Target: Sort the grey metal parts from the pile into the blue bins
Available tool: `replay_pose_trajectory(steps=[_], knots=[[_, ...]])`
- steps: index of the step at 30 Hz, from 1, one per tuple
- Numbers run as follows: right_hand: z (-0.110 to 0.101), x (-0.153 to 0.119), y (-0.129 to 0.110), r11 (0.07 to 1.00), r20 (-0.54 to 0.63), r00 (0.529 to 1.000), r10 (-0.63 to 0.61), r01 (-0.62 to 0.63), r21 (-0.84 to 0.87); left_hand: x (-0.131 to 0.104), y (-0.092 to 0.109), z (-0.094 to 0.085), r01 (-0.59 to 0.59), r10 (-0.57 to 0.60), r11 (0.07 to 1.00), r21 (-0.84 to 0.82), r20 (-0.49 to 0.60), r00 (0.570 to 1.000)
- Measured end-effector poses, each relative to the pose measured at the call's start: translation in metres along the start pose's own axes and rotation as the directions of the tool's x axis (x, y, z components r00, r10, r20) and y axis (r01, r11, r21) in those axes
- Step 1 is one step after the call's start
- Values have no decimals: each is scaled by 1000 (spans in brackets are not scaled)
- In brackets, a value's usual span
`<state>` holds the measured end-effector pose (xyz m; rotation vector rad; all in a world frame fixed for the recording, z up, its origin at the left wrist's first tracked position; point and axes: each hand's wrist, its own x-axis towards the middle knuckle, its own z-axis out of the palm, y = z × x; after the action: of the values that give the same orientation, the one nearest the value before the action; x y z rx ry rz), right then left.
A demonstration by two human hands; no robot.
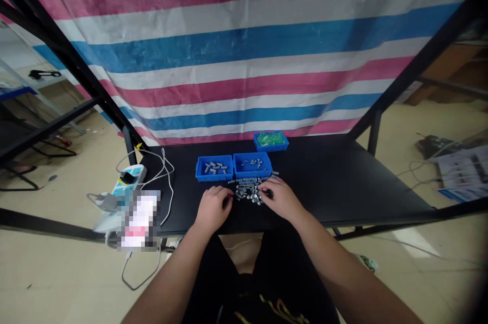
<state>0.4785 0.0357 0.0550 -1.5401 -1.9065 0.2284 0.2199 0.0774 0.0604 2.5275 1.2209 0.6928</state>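
A pile of small silvery metal parts (247, 187) lies on the black table between my hands. My left hand (215, 205) rests at the pile's left side with its fingers curled; what they hold, if anything, is hidden. At the right side, my right hand (277, 195) has its fingers curled over the edge of the pile, and their grip is too small to make out. Just behind the pile stand two blue trays side by side: the left tray (214, 178) has several metal cylinders in it, the right tray (253, 173) a few tiny pieces.
Farther back, a blue tray (271, 148) holds green pieces. On the left are a white power strip (131, 179), looped white cables (171, 197) and a blurred-out device (139, 219). A striped sheet (244, 80) hangs behind the black table (343, 181), between dark frame posts.
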Motion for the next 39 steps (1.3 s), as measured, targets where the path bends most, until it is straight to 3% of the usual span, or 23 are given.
replay_pose_trajectory(steps=[3, 9, 24, 33, 39], knots=[[5, -6, -8, 998, 64, 998, -26, 30, -57, -7, 7, 13, -2, 2, 1000, 12, 26, 1000], [17, -3, -17, 992, 82, 997, 15, -5, -123, -4, 11, 28, 46, -48, 996, 76, 18, 999], [27, 7, -22, 977, 173, 984, 50, -13, -211, 8, 17, 29, 103, -114, 979, 176, 50, 992], [27, 7, -18, 991, 112, 994, -19, 34, -133, 14, 24, 30, 160, -174, 966, 201, 53, 983], [24, 5, -15, 1000, -39, 999, -7, 7, 6, 18, 24, 33, 175, -191, 963, 203, 61, 980]])
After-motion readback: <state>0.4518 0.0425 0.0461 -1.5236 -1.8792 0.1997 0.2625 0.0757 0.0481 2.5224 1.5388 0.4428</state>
